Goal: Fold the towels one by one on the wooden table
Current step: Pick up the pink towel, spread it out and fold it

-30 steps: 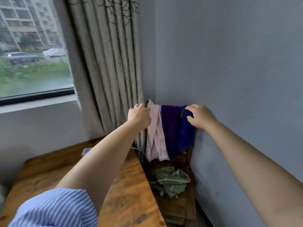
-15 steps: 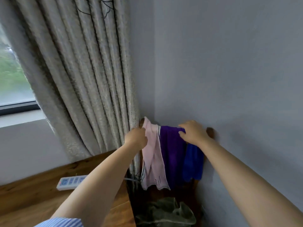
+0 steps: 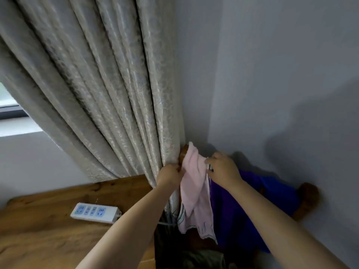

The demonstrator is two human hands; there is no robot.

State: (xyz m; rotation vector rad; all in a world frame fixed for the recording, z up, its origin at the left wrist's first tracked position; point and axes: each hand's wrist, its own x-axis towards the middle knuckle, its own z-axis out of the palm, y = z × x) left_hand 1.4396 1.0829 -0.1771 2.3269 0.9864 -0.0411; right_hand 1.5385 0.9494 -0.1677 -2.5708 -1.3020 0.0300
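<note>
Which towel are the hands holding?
The pink towel. The left hand and right hand both grip it; the purple towel and blue towel beside it hang untouched.

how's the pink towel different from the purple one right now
The pink towel is pale with a patterned hem, and both hands, left hand and right hand, hold its top edges. The purple towel is dark, plain and untouched. Both hang over the chair back.
</note>
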